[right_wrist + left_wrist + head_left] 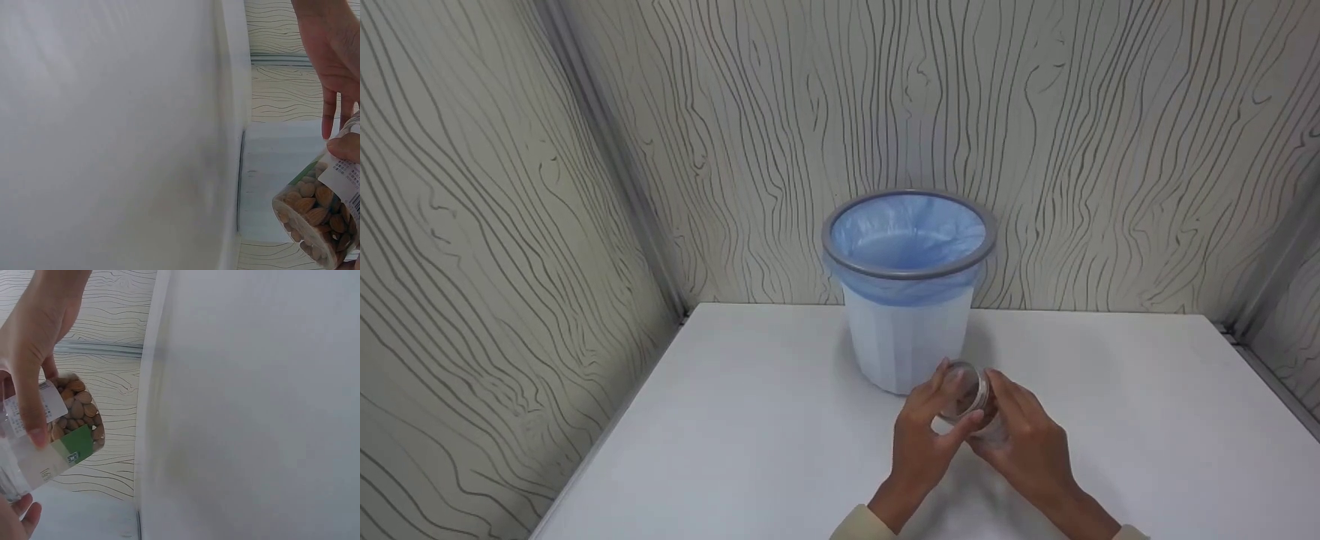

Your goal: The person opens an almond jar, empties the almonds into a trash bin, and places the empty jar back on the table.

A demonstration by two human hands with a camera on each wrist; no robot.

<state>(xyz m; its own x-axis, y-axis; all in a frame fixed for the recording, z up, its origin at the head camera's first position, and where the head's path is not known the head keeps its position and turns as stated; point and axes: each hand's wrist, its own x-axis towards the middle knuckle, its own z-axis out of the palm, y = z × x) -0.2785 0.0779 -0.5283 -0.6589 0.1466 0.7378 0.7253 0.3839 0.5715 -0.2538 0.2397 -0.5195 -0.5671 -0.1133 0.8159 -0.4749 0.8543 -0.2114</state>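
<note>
Between both hands, close in front of the bin, a clear plastic jar (991, 431) is tilted with its round end (962, 386) up and left. Almonds (81, 408) show through its wall, along with a green-and-white label and a white sticker. My right hand (1031, 439) grips the jar's body, thumb across the label side in the left wrist view. At the round top end, my left hand (926, 431) has fingers on one side and thumb on the other. In the right wrist view, the almonds (315, 214) fill the base end.
A white bin (904, 337) with a grey rim and blue liner bag (915, 225) stands on the white table (735, 435), just beyond the hands. Wood-grain patterned panels (780, 150) enclose the table at the back and sides.
</note>
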